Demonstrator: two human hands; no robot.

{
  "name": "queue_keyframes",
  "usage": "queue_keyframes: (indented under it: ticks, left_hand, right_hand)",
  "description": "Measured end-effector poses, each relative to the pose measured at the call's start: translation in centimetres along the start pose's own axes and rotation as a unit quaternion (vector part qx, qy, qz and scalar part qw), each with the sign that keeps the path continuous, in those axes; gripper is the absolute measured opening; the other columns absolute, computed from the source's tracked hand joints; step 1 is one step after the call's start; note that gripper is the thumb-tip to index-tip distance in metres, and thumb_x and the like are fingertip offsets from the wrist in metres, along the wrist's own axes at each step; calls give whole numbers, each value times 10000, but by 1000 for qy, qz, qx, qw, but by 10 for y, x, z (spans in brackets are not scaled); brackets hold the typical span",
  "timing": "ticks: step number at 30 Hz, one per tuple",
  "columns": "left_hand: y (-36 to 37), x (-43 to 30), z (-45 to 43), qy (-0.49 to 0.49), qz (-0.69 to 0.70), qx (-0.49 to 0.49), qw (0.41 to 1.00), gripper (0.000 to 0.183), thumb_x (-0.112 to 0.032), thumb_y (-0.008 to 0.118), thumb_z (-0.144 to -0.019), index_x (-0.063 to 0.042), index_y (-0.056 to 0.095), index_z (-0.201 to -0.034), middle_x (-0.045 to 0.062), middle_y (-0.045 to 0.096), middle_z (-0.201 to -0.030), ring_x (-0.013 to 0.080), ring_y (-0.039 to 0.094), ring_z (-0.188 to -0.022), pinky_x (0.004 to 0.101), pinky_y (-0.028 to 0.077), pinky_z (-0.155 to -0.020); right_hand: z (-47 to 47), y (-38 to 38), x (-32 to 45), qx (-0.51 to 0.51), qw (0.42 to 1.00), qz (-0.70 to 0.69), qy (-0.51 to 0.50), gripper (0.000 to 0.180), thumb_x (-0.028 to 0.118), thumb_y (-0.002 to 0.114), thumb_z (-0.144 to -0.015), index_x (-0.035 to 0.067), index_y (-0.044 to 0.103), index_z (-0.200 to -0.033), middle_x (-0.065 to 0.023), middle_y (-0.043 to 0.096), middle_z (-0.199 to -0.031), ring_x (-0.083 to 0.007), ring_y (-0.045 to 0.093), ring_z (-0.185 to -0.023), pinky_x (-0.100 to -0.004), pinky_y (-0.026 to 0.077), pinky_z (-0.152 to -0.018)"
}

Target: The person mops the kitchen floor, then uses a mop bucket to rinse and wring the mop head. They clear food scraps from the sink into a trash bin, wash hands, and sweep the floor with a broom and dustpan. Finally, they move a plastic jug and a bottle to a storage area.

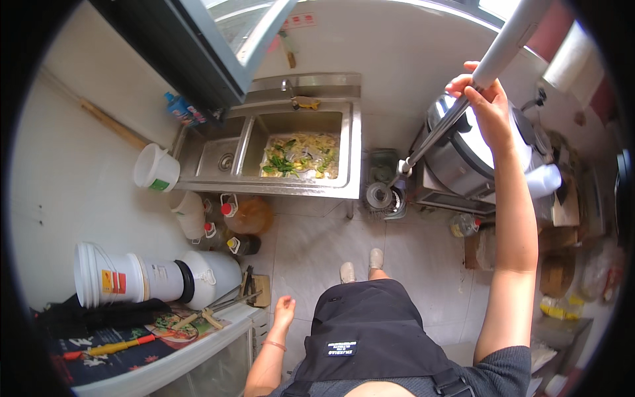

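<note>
My right hand, raised at the upper right, is closed around the metal pole of a spin mop, just below its thick grey grip. The pole slants down to a round mop head over a bucket beside the sink. My left hand hangs low at the left of my black apron, fingers curled, with nothing seen in it. Ahead stands a two-basin stainless steel sink; leafy vegetable pieces lie in its right basin.
A large rice cooker stands at the right. Oil jugs are on the floor under the sink. White buckets and a freezer line the left. An open window frame juts in above.
</note>
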State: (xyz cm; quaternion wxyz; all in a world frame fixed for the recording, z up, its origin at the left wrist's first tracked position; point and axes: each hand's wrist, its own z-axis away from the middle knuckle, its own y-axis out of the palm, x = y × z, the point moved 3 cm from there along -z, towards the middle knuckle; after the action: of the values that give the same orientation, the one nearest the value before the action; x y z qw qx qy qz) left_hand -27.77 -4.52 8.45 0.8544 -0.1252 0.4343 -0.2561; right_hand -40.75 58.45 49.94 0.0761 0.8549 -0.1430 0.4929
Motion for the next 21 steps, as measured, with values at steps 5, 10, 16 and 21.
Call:
queue_keyframes:
  ticks: [5,10,16,21]
  left_hand:
    - [20,32,31,-50,70,-70,994,318,-157,644,-901,0,567,-1167,141,634,-1110,220,609,-1033,337,481,-911]
    - [58,44,39,-103,119,-101,982,299,-166,657,-894,-16,594,-1145,134,638,-1117,219,608,-1040,343,479,-924]
    - [75,24,48,-100,128,-150,975,309,-180,659,-892,-35,599,-1158,131,637,-1133,238,597,-1074,356,472,-932]
    - [75,45,69,-134,145,-203,959,310,-189,669,-886,-41,606,-1150,134,640,-1128,238,595,-1076,358,472,-924]
  right_hand:
    - [-62,-21,-38,-56,995,75,-30,666,342,755,-813,67,451,-1338,-137,658,-1054,-229,648,-1018,-402,506,-949]
    - [-110,-53,-70,-94,993,61,-24,687,319,772,-800,67,441,-1347,-153,624,-1140,-233,643,-1029,-393,516,-931]
    - [-138,-59,-140,-169,981,93,18,705,235,783,-794,50,407,-1362,-135,604,-1150,-207,597,-1041,-358,478,-920]
    - [-144,-54,-217,-186,965,168,71,683,243,820,-754,30,440,-1280,-111,566,-1158,-204,554,-1059,-348,441,-947]
